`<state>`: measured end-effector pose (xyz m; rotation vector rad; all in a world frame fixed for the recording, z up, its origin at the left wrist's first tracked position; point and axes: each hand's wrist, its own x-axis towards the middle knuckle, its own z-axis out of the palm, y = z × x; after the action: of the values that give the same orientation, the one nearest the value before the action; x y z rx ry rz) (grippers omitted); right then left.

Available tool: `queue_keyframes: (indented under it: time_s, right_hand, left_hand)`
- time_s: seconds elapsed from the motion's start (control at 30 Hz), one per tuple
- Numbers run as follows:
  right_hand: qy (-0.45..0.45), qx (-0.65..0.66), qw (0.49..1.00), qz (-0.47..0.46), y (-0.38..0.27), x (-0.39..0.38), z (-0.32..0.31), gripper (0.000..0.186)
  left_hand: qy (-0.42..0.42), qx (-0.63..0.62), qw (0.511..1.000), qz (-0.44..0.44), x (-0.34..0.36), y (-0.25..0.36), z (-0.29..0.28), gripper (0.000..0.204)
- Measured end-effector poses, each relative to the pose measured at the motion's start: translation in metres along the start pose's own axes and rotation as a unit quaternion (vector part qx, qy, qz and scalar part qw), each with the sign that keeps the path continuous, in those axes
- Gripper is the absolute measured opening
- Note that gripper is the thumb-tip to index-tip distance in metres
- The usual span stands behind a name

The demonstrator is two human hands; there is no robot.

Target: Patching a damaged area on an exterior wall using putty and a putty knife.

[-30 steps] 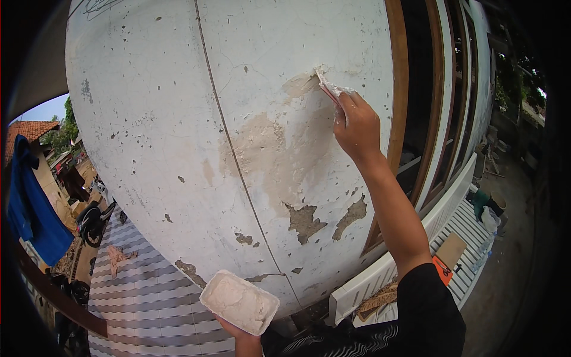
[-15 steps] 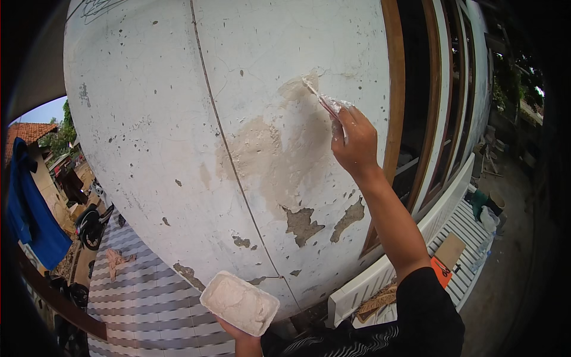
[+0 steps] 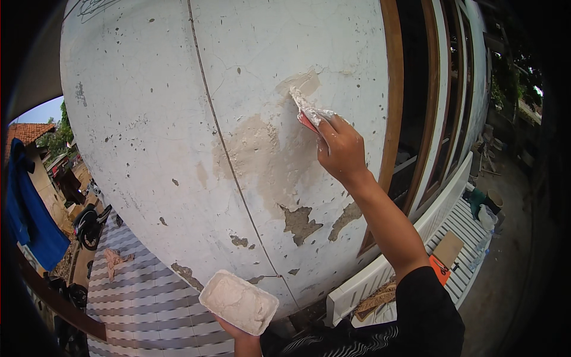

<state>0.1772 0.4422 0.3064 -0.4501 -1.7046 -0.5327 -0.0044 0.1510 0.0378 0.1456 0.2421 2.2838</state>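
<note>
My right hand (image 3: 343, 149) is closed around a putty knife (image 3: 306, 110) with a reddish part, smeared with white putty. Its tip meets the white wall (image 3: 148, 119) at a damp, beige patch of fresh putty (image 3: 306, 81). Below and to the left spreads a larger beige patch (image 3: 256, 152). Lower still, bare grey spots (image 3: 301, 224) show where the paint has flaked off. Under the wall's lower part, my left hand (image 3: 241, 339) supports a white rectangular tub (image 3: 239, 302) filled with pale putty; most of its fingers are hidden beneath the tub.
A thin cable (image 3: 223, 143) runs down the wall. Brown-framed windows (image 3: 392, 89) stand at right, above a white slatted bench (image 3: 458, 262) bearing cardboard and an orange item. Blue cloth (image 3: 44, 220) hangs at far left over a patterned tile floor (image 3: 137, 297).
My right hand has moved the putty knife down and left across the upper patch, which now looks smoother. My left hand and the tub have stayed almost still.
</note>
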Motion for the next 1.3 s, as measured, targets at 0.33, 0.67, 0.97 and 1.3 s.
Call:
queue_keyframes:
  time_s: [0.33, 0.67, 0.97, 1.3]
  right_hand:
    - [0.069, -0.036, 0.997, 0.024, 0.018, 0.013, 0.009, 0.038]
    - [0.059, 0.018, 0.998, -0.017, -0.001, 0.003, -0.005, 0.035]
    - [0.101, -0.025, 0.991, 0.085, 0.033, 0.022, 0.003, 0.028]
    - [0.043, 0.034, 0.998, -0.007, -0.003, 0.001, -0.002, 0.038]
  left_hand:
    - [-0.007, -0.001, 1.0, 0.001, -0.002, 0.001, -0.004, 0.066]
    - [-0.006, -0.012, 1.0, 0.003, -0.003, 0.004, -0.003, 0.065]
    - [-0.01, 0.015, 1.0, 0.015, -0.001, 0.003, -0.009, 0.065]
    - [-0.002, 0.024, 1.0, 0.012, -0.002, 0.002, -0.007, 0.067]
